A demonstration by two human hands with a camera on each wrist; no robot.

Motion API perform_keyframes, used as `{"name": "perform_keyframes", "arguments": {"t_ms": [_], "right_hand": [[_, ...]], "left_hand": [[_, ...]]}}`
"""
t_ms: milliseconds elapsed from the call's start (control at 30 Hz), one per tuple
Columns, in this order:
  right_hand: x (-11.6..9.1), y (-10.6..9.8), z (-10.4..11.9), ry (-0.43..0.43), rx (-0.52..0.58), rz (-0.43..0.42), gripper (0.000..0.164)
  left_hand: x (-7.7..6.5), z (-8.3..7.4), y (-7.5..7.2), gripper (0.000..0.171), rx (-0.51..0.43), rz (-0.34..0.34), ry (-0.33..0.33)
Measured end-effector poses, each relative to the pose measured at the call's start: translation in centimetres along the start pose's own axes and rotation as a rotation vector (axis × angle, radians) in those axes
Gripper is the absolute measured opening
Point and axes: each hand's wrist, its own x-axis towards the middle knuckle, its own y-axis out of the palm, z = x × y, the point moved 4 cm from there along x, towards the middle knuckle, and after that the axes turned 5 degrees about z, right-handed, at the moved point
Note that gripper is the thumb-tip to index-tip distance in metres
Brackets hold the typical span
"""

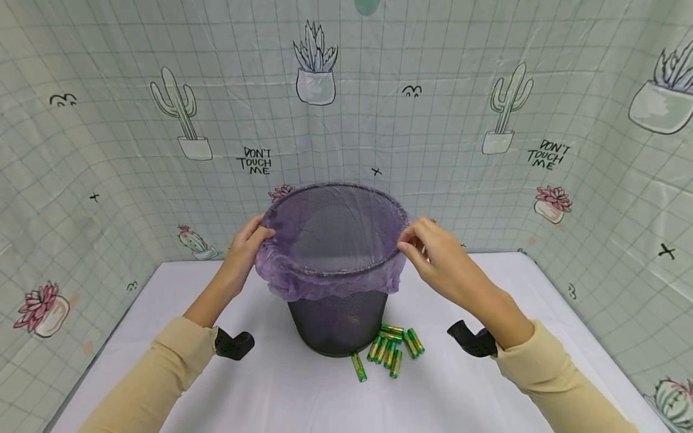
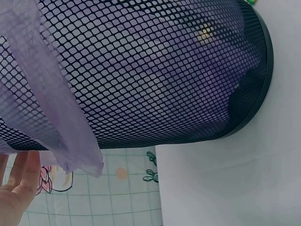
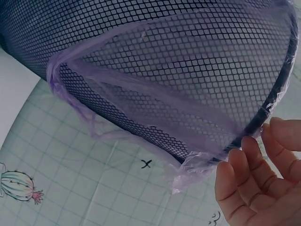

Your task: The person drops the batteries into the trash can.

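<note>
A black mesh trash can (image 1: 338,328) stands upright on the table, lined with a thin purple trash bag (image 1: 308,285). The bag's edge is folded outward over the rim and hangs bunched around the upper wall. On the left side of the rim, my left hand (image 1: 245,249) grips the can through the bag, its thumb over the top and its fingers outside. At the right side, my right hand (image 1: 440,258) pinches the bag's edge between thumb and forefinger. In the right wrist view, the other fingertips (image 3: 225,172) lie right by the rim and the clear purple film.
Several green and gold batteries (image 1: 387,349) lie on the white tabletop (image 1: 260,391) beside the can's base at the front right. A grid-patterned curtain (image 1: 346,138) printed with cacti encloses the table at the back and both sides.
</note>
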Motion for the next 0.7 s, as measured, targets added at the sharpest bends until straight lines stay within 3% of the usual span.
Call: {"name": "perform_keyframes", "arguments": {"t_ms": [267, 700], "right_hand": [[-2.0, 0.7, -1.8, 0.097, 0.034, -0.005, 0.008], [-6.0, 3.5, -6.1, 0.248, 0.046, -0.003, 0.009]], "left_hand": [[0.1, 0.1, 0.0, 0.05, 0.006, -0.012, -0.001], [0.0, 0.0, 0.1, 0.052, 0.008, -0.011, 0.004]]}}
